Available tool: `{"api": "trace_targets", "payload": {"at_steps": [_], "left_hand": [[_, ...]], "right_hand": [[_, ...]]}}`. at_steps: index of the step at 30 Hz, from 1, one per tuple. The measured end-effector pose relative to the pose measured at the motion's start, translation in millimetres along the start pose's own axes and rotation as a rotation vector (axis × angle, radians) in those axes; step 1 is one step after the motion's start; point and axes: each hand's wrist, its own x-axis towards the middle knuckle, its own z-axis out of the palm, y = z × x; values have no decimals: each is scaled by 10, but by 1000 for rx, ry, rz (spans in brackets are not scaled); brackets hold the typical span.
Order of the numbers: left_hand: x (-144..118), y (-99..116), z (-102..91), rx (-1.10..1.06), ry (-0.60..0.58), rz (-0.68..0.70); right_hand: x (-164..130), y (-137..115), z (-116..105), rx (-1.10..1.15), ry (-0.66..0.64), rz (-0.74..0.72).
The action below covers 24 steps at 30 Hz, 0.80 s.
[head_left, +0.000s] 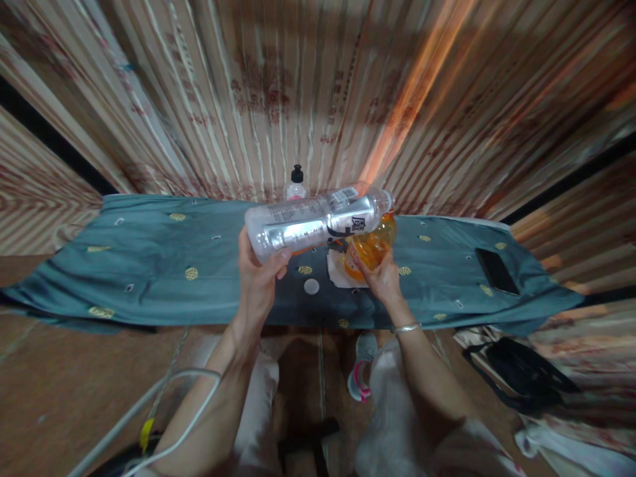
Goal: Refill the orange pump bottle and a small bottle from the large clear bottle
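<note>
Two hands grip: left hand (258,275) fingers clamp a tilted clear bottle (318,222); right hand (380,278) fingers clasp an orange bottle (370,246).

Left hand: your left hand (258,275) grips the base of a clear plastic bottle (318,220), tipped on its side.
Right hand: your right hand (380,275) holds an orange container (371,246) under the bottle's mouth.
Table: a teal cloth (149,265) carries a white cap (311,286) and a black phone (497,270).

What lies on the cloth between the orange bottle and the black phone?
In the head view, only bare teal cloth with small gold patterns lies between the orange bottle and the black phone.
</note>
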Motion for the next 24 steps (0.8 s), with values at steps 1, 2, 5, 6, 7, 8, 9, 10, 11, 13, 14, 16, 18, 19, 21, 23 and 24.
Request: {"api": "trace_targets", "payload": {"at_steps": [1,2,5,6,7,8,9,10,11,13,14,16,18,19,21,23,24], "left_hand": [[1,-3,0,-3,0,0],[1,-7,0,-6,0,0],[3,-17,-3,-10,-3,-1],[3,-18,-4,-11,-2,0],[4,-19,-4,-12,-1,1],[4,-18,-5,-13,0,1],[3,-17,-4,-12,-1,-1],[3,-15,-4,-12,-3,-3],[3,-13,-3,-11,-4,-6],[3,-10,-2,-12,-4,-15],[4,-10,-2,-14,-1,-19],[4,-12,-3,-16,2,-24],[3,-16,-6,-13,2,-23],[2,-17,-8,-12,1,-22],[0,-17,-12,-11,-1,-26],[0,-14,-15,-8,0,-40],[0,-12,-14,-7,4,-46]], "right_hand": [[0,2,1,-1,2,-1],[1,6,4,-1,5,-6],[4,27,19,3,21,-20],[5,34,24,3,27,-22],[6,38,28,2,31,-23],[7,40,30,-2,34,-22],[8,39,30,-8,36,-17],[8,35,29,-14,34,-12],[8,30,26,-16,30,-8],[7,16,17,-14,22,-1],[7,9,13,-12,19,0],[5,-4,6,-7,11,-7],[2,-17,2,-1,3,-17],[1,-24,1,-1,1,-18],[-3,-37,2,-3,-2,-11],[-7,-47,8,2,-2,-2],[-9,-49,13,12,-2,-3]]}}
